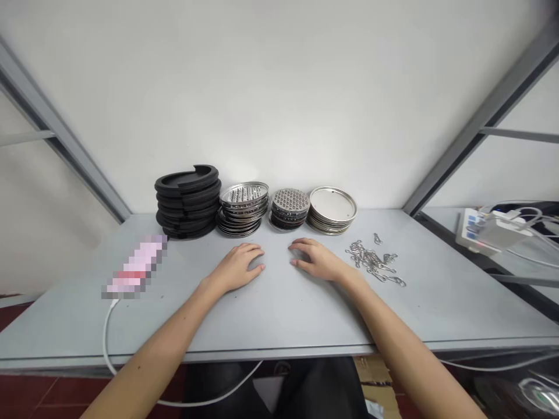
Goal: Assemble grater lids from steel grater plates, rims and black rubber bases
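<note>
My left hand [239, 266] rests on the grey tabletop [279, 314], thumb apart from the fingers, holding nothing. Across from it lies my right hand [315, 259], also bare, with its thumb and fingers parted. Beyond my left hand stand a stack of round metal grater discs [244, 195] and, further left, a pile of black rings [187, 201] with a gap in their rims. Past my right hand are a stack of smaller perforated discs [291, 201] and several shallow round metal lids or trays [332, 205]. Small metal clips [371, 261] lie scattered right of my right hand.
A blurred pink object [140, 265] with a white cable [105, 331] lies at the left. On the right, a white power strip [480, 230] with plugs and cords sits on a neighbouring shelf. Grey metal posts [484, 110] flank the table, and a white wall [279, 87] backs it.
</note>
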`<state>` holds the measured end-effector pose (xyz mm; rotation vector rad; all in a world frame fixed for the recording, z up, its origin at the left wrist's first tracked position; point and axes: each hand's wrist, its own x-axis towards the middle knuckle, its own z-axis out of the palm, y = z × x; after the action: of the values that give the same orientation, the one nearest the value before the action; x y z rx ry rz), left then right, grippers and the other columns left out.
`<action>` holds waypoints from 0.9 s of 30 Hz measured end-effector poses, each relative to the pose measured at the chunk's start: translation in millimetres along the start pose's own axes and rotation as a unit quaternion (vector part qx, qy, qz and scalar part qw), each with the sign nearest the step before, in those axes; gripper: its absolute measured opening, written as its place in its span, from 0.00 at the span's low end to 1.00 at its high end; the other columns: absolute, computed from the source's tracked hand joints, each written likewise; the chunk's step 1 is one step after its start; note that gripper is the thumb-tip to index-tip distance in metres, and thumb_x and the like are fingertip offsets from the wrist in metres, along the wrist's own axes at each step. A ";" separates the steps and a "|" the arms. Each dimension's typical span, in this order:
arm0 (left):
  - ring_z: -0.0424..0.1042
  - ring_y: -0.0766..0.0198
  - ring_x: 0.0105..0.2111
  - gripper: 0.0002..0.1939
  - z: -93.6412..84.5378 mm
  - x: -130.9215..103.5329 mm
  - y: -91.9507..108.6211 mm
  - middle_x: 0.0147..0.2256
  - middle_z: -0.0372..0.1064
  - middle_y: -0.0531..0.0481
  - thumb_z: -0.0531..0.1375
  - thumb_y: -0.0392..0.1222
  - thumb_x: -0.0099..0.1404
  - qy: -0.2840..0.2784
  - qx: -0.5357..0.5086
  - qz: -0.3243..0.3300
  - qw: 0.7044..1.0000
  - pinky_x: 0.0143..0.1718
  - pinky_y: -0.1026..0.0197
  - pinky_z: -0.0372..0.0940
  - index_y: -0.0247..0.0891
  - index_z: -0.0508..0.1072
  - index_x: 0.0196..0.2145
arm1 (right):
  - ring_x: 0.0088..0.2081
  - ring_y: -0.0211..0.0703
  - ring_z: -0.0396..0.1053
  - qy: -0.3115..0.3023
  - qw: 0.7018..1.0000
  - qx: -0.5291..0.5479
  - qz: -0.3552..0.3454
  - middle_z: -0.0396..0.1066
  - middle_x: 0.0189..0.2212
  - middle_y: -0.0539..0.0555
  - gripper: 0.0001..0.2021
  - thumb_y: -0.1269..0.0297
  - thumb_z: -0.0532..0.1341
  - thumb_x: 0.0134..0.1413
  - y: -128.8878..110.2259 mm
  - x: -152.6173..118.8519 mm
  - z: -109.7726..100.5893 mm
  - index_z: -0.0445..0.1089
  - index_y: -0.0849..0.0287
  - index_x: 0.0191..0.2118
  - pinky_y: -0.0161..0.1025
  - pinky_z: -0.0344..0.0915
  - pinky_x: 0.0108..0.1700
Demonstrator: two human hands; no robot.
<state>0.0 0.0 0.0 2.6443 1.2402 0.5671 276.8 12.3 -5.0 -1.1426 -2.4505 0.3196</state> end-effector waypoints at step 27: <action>0.67 0.51 0.55 0.17 2.7 -1.6 -1.9 0.54 0.69 0.43 0.59 0.45 0.66 0.009 -0.008 0.005 1.000 0.57 0.47 0.61 0.40 0.72 0.51 | 0.53 0.54 0.68 0.007 1.000 0.010 0.001 0.69 0.53 0.63 0.19 0.58 0.60 0.58 0.0 -1.4 1.6 0.70 0.60 0.53 0.50 0.64 0.56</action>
<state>-1.2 0.1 -3.5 2.6389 1.2221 0.6014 276.8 11.2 -6.7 -1.1344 -2.4301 0.3344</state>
